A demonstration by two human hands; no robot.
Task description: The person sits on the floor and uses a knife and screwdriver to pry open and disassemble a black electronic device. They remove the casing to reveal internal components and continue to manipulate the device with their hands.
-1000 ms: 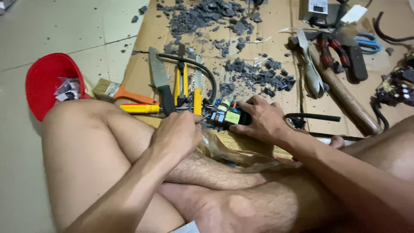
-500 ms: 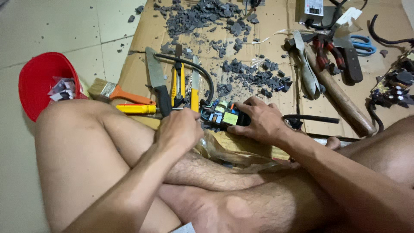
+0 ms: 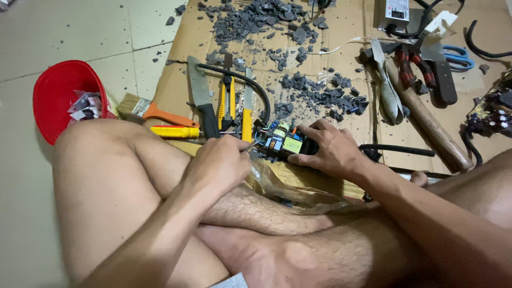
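A small circuit board [image 3: 281, 143] with yellow, blue and green parts lies on the brown cardboard [image 3: 341, 74] in front of my crossed legs. My right hand [image 3: 326, 149] grips the board from its right side. Closed around a thin metal tool [image 3: 250, 146], my left hand [image 3: 218, 162] holds the tip against the board's left edge. A clear plastic bag [image 3: 282, 186] lies crumpled under the board, on my shin.
A red bowl [image 3: 56, 96] with small parts sits at left on the tiled floor. Near my knee are a brush [image 3: 152, 111], a yellow screwdriver [image 3: 173, 131], a knife [image 3: 201, 98], pliers [image 3: 227, 96] and a black cable [image 3: 250, 85]. Grey debris [image 3: 320, 96], a hammer [image 3: 421, 122] and scissors [image 3: 453, 56] lie beyond.
Both hands stay on the board with only small shifts. The view has drifted slightly, so the floor items sit a little lower and to the right in the picture.
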